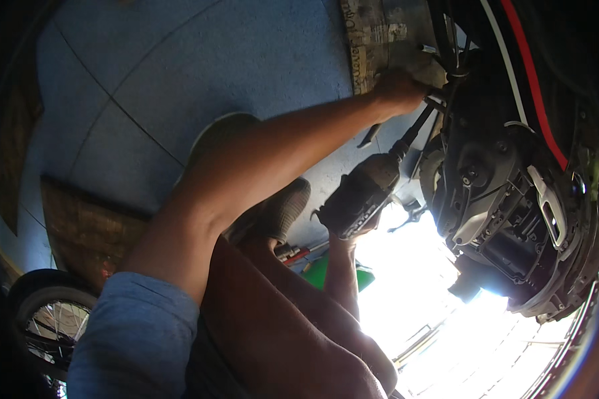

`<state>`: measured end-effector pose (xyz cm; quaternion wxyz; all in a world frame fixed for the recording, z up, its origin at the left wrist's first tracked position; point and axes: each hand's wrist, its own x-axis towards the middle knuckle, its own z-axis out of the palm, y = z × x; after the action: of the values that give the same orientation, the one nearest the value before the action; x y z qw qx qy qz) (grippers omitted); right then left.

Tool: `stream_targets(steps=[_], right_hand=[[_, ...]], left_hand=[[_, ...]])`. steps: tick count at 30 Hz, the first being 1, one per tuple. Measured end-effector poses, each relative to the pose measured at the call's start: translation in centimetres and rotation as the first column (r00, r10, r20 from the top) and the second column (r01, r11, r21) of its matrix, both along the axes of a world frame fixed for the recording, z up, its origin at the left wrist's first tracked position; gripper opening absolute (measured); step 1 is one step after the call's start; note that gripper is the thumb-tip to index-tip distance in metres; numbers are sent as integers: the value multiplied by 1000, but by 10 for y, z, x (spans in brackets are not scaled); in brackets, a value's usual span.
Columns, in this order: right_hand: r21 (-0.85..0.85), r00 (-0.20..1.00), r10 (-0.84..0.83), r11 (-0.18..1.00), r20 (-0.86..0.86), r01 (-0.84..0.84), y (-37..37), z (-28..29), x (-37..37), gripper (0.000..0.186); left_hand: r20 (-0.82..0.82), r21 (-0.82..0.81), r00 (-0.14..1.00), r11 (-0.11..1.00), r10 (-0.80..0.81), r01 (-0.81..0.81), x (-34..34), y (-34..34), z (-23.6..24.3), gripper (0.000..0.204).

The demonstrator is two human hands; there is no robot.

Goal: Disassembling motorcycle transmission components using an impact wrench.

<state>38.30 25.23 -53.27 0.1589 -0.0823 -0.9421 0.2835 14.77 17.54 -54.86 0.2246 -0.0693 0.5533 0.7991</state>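
A dark motorcycle (486, 173) with a red and white stripe fills the right side. My right hand (365, 229) is closed on the handle of a dark power tool, which looks like an impact wrench (363, 193). Its long dark extension (416, 126) points up to the motorcycle's underside; whether its tip is seated on a fastener, I cannot tell. Across from the lower left reaches my left arm, in a light blue sleeve. My left hand (400, 92) is closed beside the extension's far end, against a dark part of the motorcycle. What its fingers grip is hidden.
Cardboard (363, 46) lies on the blue-grey floor (133, 86) at the top. A red-handled tool (298, 257) and a green object (317, 272) lie near my shoe (287, 209). A spoked wheel (50, 316) stands at lower left, near a brown board (80, 223). Glare washes out the lower right.
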Motion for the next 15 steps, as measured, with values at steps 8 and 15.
stream_targets(steps=[8, 15], right_hand=[[480, 965, 70, 857, 254, -188, 1, 15, 16, 30], [241, 948, -189, 962, 255, 127, 20, 30, 24, 49]], left_hand=[[-526, -751, 848, 502, -66, -428, -21, -57, -81, 24], [-387, -922, 737, 249, -553, -297, -63, -117, -163, 34]])
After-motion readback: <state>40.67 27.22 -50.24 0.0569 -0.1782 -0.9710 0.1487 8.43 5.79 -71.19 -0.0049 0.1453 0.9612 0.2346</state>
